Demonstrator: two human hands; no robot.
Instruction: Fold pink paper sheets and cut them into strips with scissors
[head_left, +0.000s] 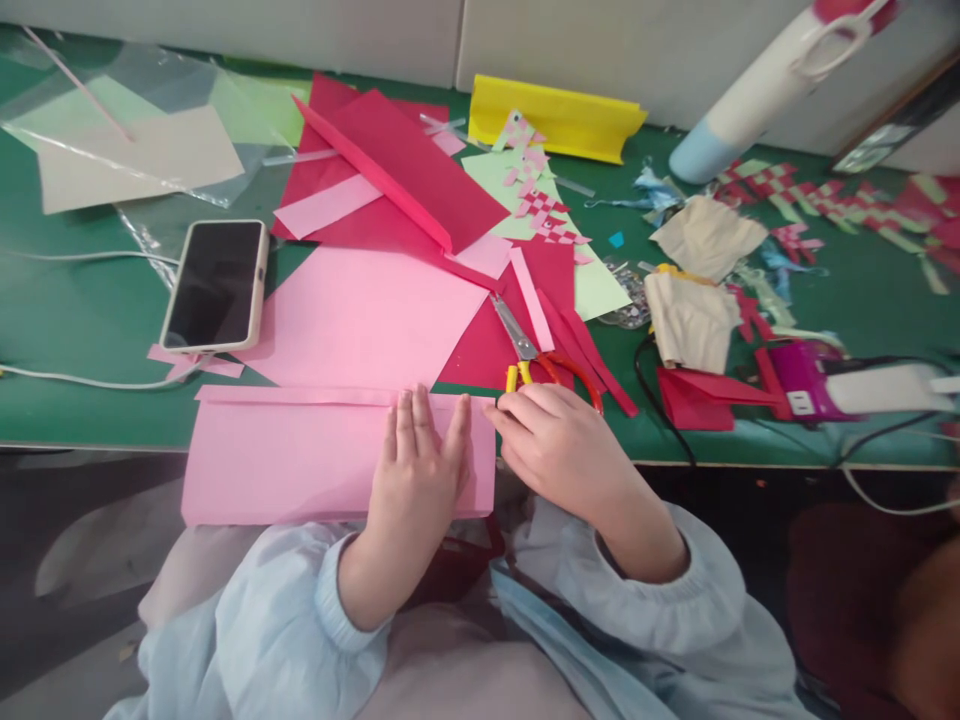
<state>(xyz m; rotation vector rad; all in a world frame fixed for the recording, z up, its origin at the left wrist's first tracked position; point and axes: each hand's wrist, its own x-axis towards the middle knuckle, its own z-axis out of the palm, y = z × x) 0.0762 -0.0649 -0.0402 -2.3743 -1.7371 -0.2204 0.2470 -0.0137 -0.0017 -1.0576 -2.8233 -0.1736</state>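
Note:
A sheet of pink paper (277,450) lies across the table's front edge, its lower part reaching over my lap. Along its top runs a narrow folded strip. My left hand (416,450) rests flat on the sheet, fingers stretched over the fold. At the sheet's upper right corner, my right hand (559,440) is closed with curled fingers; what it grips is hidden. Scissors (523,340) with red and yellow handles lie just beyond that hand, partly covered by it. Behind the sheet are a larger pink paper (360,310) and a folded red paper (420,165).
A phone (216,285) with a cable lies left. Plastic-wrapped paper (139,160) is behind it. A folded yellow paper (555,118) and a white-blue bottle (739,100) stand at the back. Woven paper strips (832,200), cloth pieces (694,320) and a purple plug block (810,380) are right.

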